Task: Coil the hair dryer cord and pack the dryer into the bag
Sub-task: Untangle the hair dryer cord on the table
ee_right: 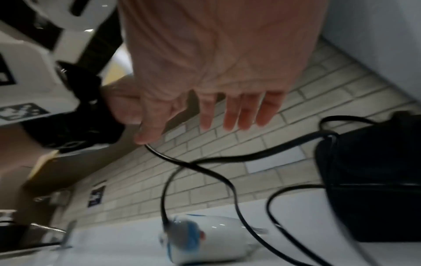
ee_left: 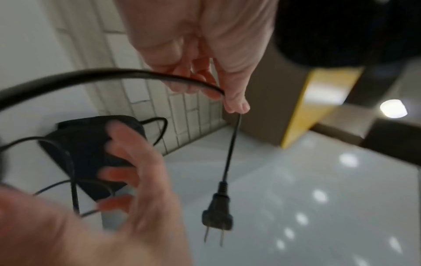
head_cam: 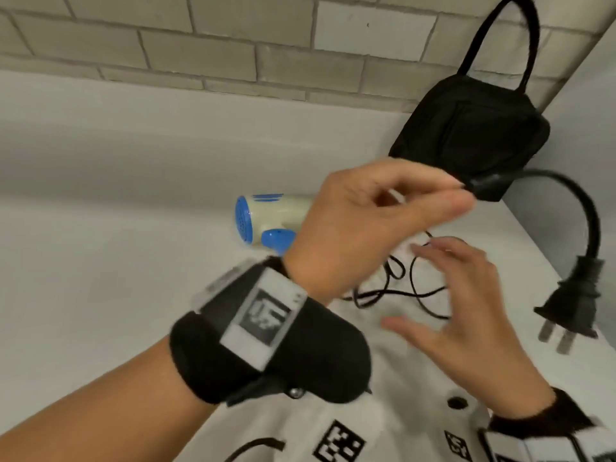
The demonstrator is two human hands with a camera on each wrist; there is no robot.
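A cream hair dryer (head_cam: pixel 266 218) with a blue rear grille lies on its side on the white counter (head_cam: pixel 116 278). Its black cord (head_cam: pixel 416 291) lies in loose loops beside it. My left hand (head_cam: pixel 463 195) is raised above the dryer and pinches the cord near its end (ee_left: pixel 232 106). The plug (head_cam: pixel 573 305) hangs free below, prongs down (ee_left: pixel 216 216). My right hand (head_cam: pixel 410 285) hovers over the loops with fingers spread, holding nothing (ee_right: pixel 175 131). The black bag (head_cam: pixel 466 138) stands at the back right against the wall, handle up.
A beige tiled wall (head_cam: pixel 200 51) runs behind the counter. The counter ends at the right near the bag, with glossy floor (ee_left: pixel 318 198) below. A white piece with black markers (head_cam: pixel 383 438) sits low in the head view.
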